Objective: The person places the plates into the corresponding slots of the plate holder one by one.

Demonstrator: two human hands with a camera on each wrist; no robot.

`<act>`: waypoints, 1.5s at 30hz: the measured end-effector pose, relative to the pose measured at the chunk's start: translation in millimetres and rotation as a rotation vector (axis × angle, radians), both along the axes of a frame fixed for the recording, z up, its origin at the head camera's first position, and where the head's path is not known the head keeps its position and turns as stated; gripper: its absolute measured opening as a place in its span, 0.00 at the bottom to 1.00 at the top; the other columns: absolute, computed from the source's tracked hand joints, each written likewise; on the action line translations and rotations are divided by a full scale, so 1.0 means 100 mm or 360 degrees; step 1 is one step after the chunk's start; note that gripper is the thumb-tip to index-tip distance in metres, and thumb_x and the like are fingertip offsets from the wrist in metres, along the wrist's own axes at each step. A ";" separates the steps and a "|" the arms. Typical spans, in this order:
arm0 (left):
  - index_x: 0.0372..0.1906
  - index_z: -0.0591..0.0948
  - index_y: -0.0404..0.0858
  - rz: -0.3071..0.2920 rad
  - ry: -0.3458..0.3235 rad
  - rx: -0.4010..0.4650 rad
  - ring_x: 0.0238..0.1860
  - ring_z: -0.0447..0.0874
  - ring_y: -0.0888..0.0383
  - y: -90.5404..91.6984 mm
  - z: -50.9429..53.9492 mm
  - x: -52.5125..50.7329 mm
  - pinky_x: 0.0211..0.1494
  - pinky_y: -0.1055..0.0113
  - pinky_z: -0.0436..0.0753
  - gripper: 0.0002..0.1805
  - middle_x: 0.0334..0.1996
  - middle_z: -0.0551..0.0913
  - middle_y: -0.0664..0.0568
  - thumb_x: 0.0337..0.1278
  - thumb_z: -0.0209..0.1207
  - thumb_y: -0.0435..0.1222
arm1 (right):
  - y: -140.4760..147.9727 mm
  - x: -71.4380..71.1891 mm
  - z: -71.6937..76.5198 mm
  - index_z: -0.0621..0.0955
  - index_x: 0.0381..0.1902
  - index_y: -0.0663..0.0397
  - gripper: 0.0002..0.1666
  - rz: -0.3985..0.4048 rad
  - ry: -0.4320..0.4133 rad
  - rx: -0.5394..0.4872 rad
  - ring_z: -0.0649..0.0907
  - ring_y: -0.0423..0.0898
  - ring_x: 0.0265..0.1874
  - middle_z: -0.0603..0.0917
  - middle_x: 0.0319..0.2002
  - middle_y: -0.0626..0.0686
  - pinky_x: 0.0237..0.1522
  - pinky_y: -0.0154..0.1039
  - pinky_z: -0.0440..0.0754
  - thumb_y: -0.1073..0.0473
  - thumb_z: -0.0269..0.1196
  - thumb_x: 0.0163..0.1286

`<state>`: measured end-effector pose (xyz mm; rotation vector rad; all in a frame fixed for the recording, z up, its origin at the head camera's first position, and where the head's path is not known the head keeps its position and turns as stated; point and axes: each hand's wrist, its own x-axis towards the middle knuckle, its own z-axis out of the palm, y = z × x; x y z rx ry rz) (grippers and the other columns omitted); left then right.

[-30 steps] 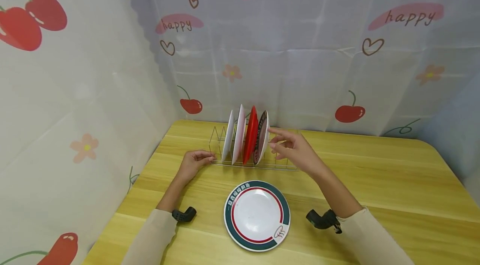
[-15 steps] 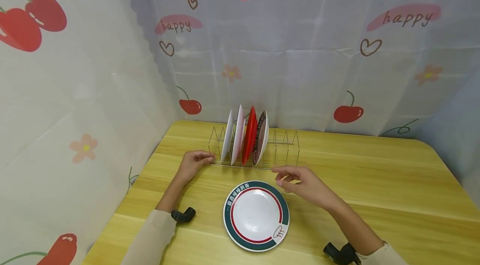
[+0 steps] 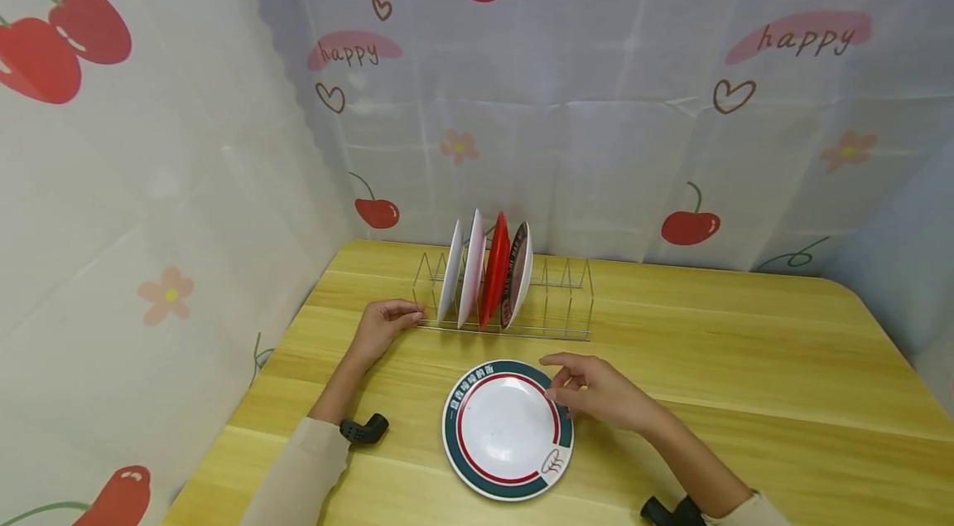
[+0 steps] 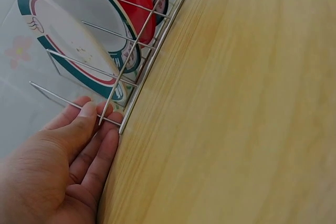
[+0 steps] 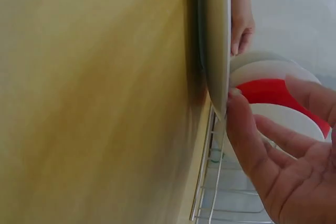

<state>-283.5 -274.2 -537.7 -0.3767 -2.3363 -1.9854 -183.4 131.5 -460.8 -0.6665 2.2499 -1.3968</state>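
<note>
My left hand point(image 3: 383, 327) pinches the front left end of a wire dish rack point(image 3: 566, 335); the left wrist view shows thumb and fingers on its end wires. A round white plate point(image 3: 507, 431) with a green band and a red ring lies flat in front of the rack. Over its right rim hovers my right hand point(image 3: 604, 393), fingers spread and bent. In the right wrist view one fingertip point(image 5: 234, 94) is at the plate's edge, while the other fingers stay apart from it. What lies beneath the plate's rim is hidden.
Several plates stand upright in the rack: a white plate point(image 3: 450, 273), a pinkish-white plate point(image 3: 470, 269), a red plate point(image 3: 494, 273) and a dark-patterned plate point(image 3: 517, 277). Slots show to their right. A printed cloth point(image 3: 566, 145) hangs behind the wooden table point(image 3: 745, 344).
My right hand has come away from the dark-patterned plate in the rack, moving down and toward me to the flat plate's right rim. The left hand keeps its place on the rack.
</note>
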 end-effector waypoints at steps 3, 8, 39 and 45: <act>0.46 0.88 0.28 0.0008 -0.0009 0.0001 0.44 0.90 0.54 0.00 0.00 0.00 0.46 0.65 0.88 0.11 0.44 0.88 0.35 0.63 0.67 0.31 | -0.03 0.01 -0.01 0.75 0.65 0.68 0.28 -0.0068 0.0048 0.0029 0.81 0.51 0.35 0.82 0.38 0.55 0.27 0.45 0.87 0.62 0.66 0.71; 0.45 0.88 0.29 0.0013 -0.0006 0.0016 0.43 0.90 0.55 -0.01 -0.01 -0.01 0.47 0.63 0.88 0.09 0.43 0.89 0.39 0.63 0.66 0.30 | -0.03 0.00 -0.03 0.76 0.65 0.67 0.28 -0.0085 0.0066 0.0115 0.80 0.50 0.35 0.81 0.39 0.55 0.27 0.38 0.84 0.65 0.67 0.69; 0.47 0.86 0.24 -0.0027 -0.0005 0.0051 0.43 0.90 0.55 0.01 0.00 -0.01 0.47 0.64 0.88 0.11 0.45 0.87 0.33 0.64 0.65 0.28 | 0.26 -0.08 0.01 0.58 0.79 0.60 0.45 0.0428 -0.0621 -0.0344 0.75 0.40 0.15 0.84 0.42 0.69 0.19 0.30 0.77 0.75 0.60 0.67; 0.47 0.85 0.22 -0.0057 0.0004 0.0087 0.43 0.91 0.54 0.01 0.01 0.01 0.48 0.62 0.88 0.11 0.44 0.87 0.31 0.63 0.64 0.26 | 0.36 -0.09 0.11 0.59 0.79 0.55 0.44 0.0422 -0.0570 -0.0326 0.77 0.42 0.17 0.80 0.54 0.70 0.20 0.32 0.79 0.74 0.59 0.68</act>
